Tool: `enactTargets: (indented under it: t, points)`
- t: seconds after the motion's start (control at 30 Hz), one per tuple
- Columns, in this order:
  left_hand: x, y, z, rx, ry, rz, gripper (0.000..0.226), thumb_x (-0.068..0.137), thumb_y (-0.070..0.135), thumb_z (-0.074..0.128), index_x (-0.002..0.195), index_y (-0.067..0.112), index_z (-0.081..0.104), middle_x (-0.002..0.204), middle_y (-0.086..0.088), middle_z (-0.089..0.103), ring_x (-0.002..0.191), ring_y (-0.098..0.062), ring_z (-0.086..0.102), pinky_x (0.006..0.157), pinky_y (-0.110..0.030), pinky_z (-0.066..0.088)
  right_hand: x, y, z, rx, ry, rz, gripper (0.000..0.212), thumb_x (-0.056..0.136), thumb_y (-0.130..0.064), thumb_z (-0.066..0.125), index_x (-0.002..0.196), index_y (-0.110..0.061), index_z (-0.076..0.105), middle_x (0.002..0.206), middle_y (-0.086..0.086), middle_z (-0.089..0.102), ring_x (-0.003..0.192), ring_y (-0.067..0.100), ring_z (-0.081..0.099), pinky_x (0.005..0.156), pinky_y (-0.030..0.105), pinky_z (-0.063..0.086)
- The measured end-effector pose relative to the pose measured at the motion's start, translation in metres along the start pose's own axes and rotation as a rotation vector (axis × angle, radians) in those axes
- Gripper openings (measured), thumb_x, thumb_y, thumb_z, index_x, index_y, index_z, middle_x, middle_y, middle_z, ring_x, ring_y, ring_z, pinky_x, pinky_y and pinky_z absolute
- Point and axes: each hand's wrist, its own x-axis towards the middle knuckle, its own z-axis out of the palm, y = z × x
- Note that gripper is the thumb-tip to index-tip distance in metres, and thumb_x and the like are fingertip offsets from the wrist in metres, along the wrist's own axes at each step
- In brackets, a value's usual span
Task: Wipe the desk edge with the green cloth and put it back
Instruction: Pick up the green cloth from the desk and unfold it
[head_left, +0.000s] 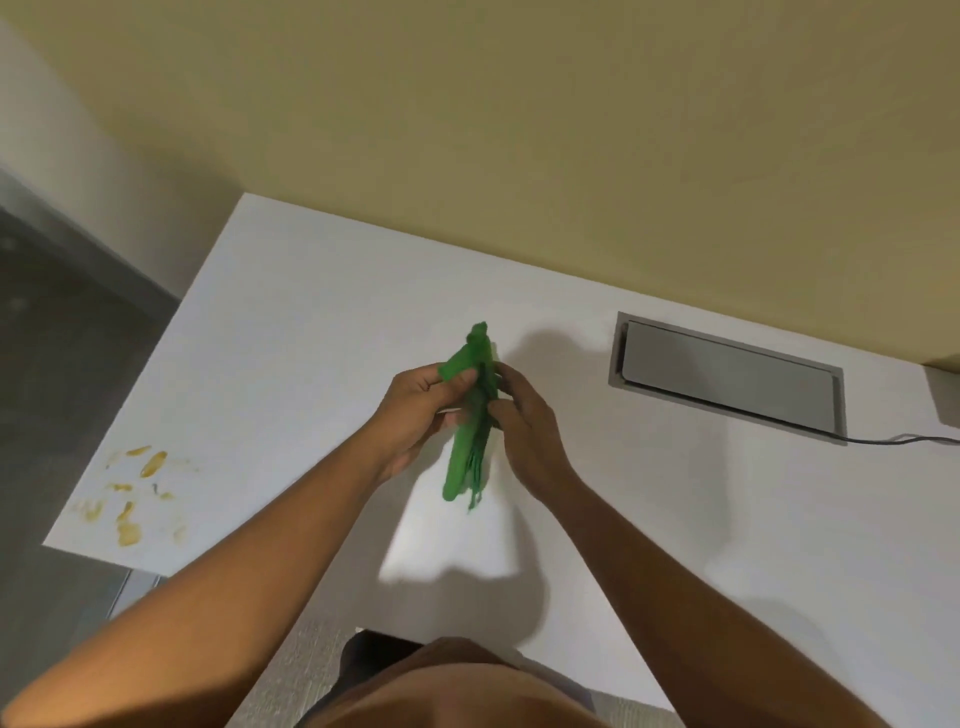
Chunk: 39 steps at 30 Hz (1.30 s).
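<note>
— Your left hand (423, 402) and right hand (524, 428)?
— Both pinch the green cloth (470, 415), bunched upright between them above the white desk (311, 312).
— And the edge?
— Yellow smears (130, 493) sit by your desk's left corner, well apart from the cloth.

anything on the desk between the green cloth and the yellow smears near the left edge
Nothing: in the head view, the white desk is bare between the green cloth, held in both hands, and the yellow smears.
</note>
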Motion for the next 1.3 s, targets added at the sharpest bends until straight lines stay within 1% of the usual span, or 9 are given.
enactTargets:
  t: [0.1,0.23,0.33,0.4,0.53,0.77,0.93,1.07,1.3]
  points:
    - [-0.030,0.003,-0.014,0.145,-0.030,0.051,0.023,0.102,0.027,0.068,0.111,0.010,0.080,0.107,-0.011,0.082,0.102,-0.023,0.079,0.085,-0.029,0.062,-0.015,-0.011,0.023,0.077,0.006,0.035,0.044,0.088,-0.033,0.049,0.127,-0.024,0.066,0.115,0.004,0.074,0.109,0.028,0.072,0.091,0.048,0.064]
    - [-0.062,0.010,-0.035,0.275,-0.009,0.108,0.026,0.109,0.023,0.059,0.110,0.003,0.076,0.101,-0.010,0.080,0.099,-0.024,0.077,0.093,-0.041,0.063,-0.028,-0.028,0.048,0.077,0.046,0.020,0.035,0.092,-0.056,0.058,0.114,-0.031,0.072,0.103,-0.007,0.079,0.098,0.011,0.076,0.089,0.041,0.063]
    - [-0.083,0.019,-0.053,0.330,0.044,0.166,0.022,0.109,0.021,0.059,0.110,0.007,0.075,0.096,-0.008,0.079,0.096,-0.024,0.076,0.091,-0.044,0.063,-0.031,-0.033,0.062,0.060,0.050,-0.027,0.027,0.101,-0.041,0.063,0.107,-0.018,0.075,0.103,0.015,0.079,0.103,0.040,0.074,0.092,0.063,0.061]
    - [-0.095,0.023,-0.069,0.339,0.106,0.202,0.017,0.108,0.020,0.060,0.111,0.012,0.075,0.091,-0.002,0.080,0.089,-0.017,0.076,0.080,-0.034,0.063,-0.031,-0.034,0.068,0.085,0.042,-0.059,0.024,0.103,-0.027,0.065,0.105,-0.006,0.074,0.106,0.031,0.075,0.104,0.054,0.070,0.090,0.073,0.056]
    - [-0.114,0.040,-0.114,0.407,0.191,0.257,0.012,0.107,0.016,0.062,0.113,0.013,0.073,0.091,-0.002,0.079,0.078,-0.012,0.074,0.067,-0.026,0.058,-0.027,-0.045,0.071,0.013,0.080,-0.089,0.016,0.103,-0.018,0.068,0.107,-0.006,0.078,0.106,0.022,0.080,0.104,0.046,0.075,0.095,0.066,0.058]
    - [-0.124,0.081,-0.180,0.699,0.244,0.318,0.016,0.104,0.013,0.068,0.118,0.011,0.074,0.101,-0.019,0.078,0.087,-0.025,0.071,0.076,-0.036,0.059,-0.012,-0.069,0.090,-0.103,-0.015,-0.156,0.018,0.103,-0.018,0.068,0.116,-0.009,0.077,0.111,0.011,0.081,0.105,0.031,0.079,0.099,0.058,0.061]
    - [-0.122,0.107,-0.213,0.904,0.322,0.328,0.016,0.099,0.011,0.074,0.115,0.011,0.079,0.091,-0.006,0.076,0.078,-0.016,0.066,0.078,-0.034,0.053,0.008,-0.079,0.120,-0.149,-0.069,-0.223,0.011,0.102,-0.018,0.068,0.101,-0.022,0.077,0.102,0.011,0.081,0.100,0.031,0.078,0.095,0.057,0.062]
    - [-0.123,0.130,-0.235,1.040,0.477,0.353,0.021,0.094,0.014,0.080,0.115,0.013,0.082,0.093,-0.005,0.076,0.069,-0.017,0.059,0.070,-0.025,0.040,0.036,-0.091,0.146,-0.191,-0.131,-0.287,0.015,0.095,-0.023,0.069,0.102,-0.014,0.079,0.095,0.009,0.079,0.095,0.034,0.075,0.090,0.055,0.061]
    - [-0.142,0.136,-0.270,1.022,0.754,0.498,0.025,0.090,0.008,0.081,0.114,0.012,0.083,0.109,-0.011,0.076,0.098,-0.023,0.070,0.092,-0.033,0.056,0.087,-0.116,0.193,-0.237,-0.220,-0.452,0.026,0.089,-0.007,0.071,0.097,-0.030,0.080,0.088,-0.014,0.079,0.085,0.006,0.071,0.080,0.024,0.056]
